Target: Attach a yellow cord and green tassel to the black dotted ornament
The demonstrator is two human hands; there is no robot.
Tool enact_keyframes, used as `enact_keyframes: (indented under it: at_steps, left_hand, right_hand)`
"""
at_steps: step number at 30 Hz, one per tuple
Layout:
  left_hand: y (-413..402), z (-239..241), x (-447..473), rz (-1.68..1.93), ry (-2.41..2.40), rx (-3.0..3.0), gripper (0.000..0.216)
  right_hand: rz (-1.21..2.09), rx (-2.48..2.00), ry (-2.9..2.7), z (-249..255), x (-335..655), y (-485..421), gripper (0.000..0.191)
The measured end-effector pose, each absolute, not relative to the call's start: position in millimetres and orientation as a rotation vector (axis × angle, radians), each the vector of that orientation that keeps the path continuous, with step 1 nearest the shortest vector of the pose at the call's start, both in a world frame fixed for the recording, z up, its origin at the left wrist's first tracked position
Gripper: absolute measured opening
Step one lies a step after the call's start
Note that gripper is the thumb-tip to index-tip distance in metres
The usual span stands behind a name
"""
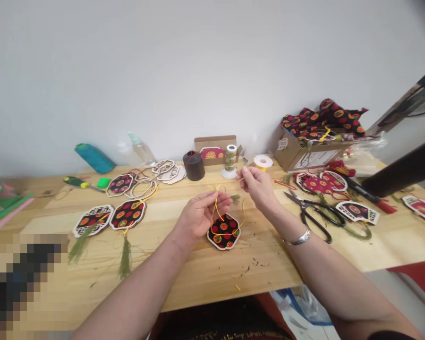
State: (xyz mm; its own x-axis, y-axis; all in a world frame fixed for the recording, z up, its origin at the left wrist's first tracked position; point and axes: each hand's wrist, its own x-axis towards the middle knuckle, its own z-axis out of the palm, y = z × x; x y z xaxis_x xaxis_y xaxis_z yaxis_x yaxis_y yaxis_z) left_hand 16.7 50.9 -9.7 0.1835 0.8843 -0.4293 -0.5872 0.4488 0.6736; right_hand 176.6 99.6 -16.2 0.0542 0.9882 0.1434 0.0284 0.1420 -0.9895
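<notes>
My left hand [201, 213] is closed in a pinch on a thin yellow cord [216, 208], whose ends stick up above the fingertips. The cord loops down across a pendant [225, 240] with a pale scalloped rim and dark flowered fabric, which lies on the table just below that hand. My right hand [258, 187] is raised to the right of it, thumb and fingers pinched together; whatever they hold is too small to make out. A green tassel [235, 199] shows between the hands. Part of the pendant's upper left edge is hidden by my left hand.
Black-handled scissors [317, 208] lie to the right, near other pendants. Finished-looking tasselled pendants [128, 215] lie on the left. Thread spools [194, 166] stand at the back by the wall. A cardboard box [304, 153] and a black post [402, 167] are at the right.
</notes>
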Motion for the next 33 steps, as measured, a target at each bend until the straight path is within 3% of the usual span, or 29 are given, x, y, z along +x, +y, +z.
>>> enact_keyframes:
  at_steps: [6,11,25,33]
  left_hand:
    - [53.8,-10.7,16.9,1.280,0.789,0.434,0.014]
    - [56.1,-13.9,19.1,1.411,0.814,0.443,0.011]
    - [53.7,-16.0,21.9,1.349,0.850,0.428,0.010]
    - [52.9,-14.4,18.0,1.312,0.870,0.471,0.010]
  right_hand:
    - [1.222,-1.099,-1.409,-11.5,165.6,82.8,0.046]
    - [1.387,-0.925,-1.462,-15.6,159.4,78.4,0.024]
    - [1.465,-1.002,-1.584,-26.8,148.6,71.3,0.027]
    - [1.666,-0.954,-1.525,-19.2,155.0,72.8,0.026]
